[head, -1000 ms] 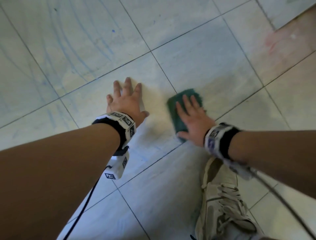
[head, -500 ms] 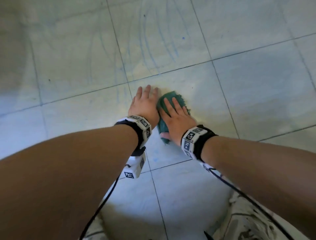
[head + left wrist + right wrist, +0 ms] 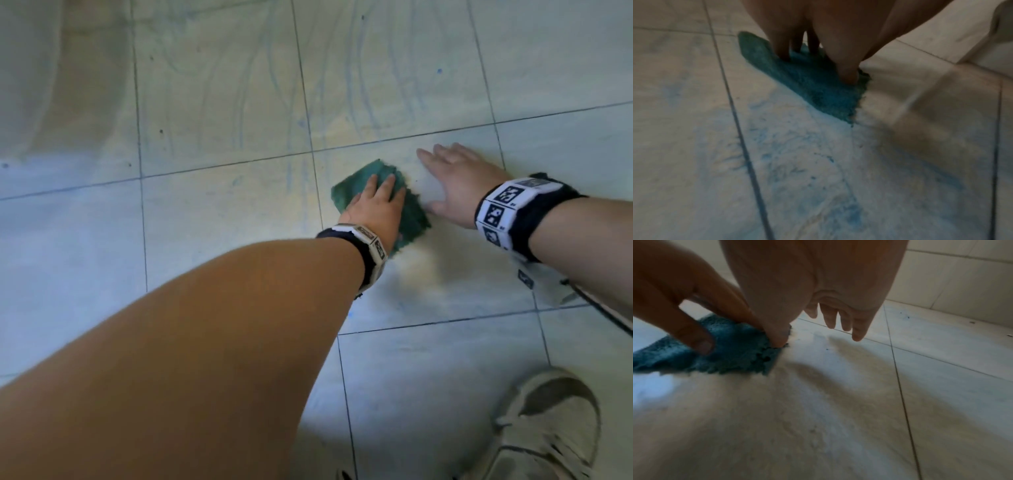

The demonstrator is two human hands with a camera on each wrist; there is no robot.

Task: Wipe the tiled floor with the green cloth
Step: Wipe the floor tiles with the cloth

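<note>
The green cloth (image 3: 347,188) lies flat on the pale tiled floor (image 3: 222,219), near a grout crossing. My left hand (image 3: 376,204) presses down on it with straight fingers; the left wrist view shows those fingertips (image 3: 783,53) sunk into the cloth (image 3: 818,87). My right hand (image 3: 455,178) lies flat and spread on the bare tile just right of the cloth. In the right wrist view its fingers (image 3: 838,321) hang straight above the floor, and its thumb tip meets the frayed edge of the cloth (image 3: 735,352).
Faint blue scribble streaks (image 3: 370,96) cross the tiles beyond the cloth, and blue smears (image 3: 781,162) lie nearer the wrist. A grey laced shoe (image 3: 548,428) stands at the lower right. A black cable (image 3: 603,315) trails from the right wrist. A tiled wall (image 3: 962,280) rises past the right hand.
The cloth has passed from my right hand to my left. The right hand has come off it and spread on the tile to its right. The view has swung leftward.
</note>
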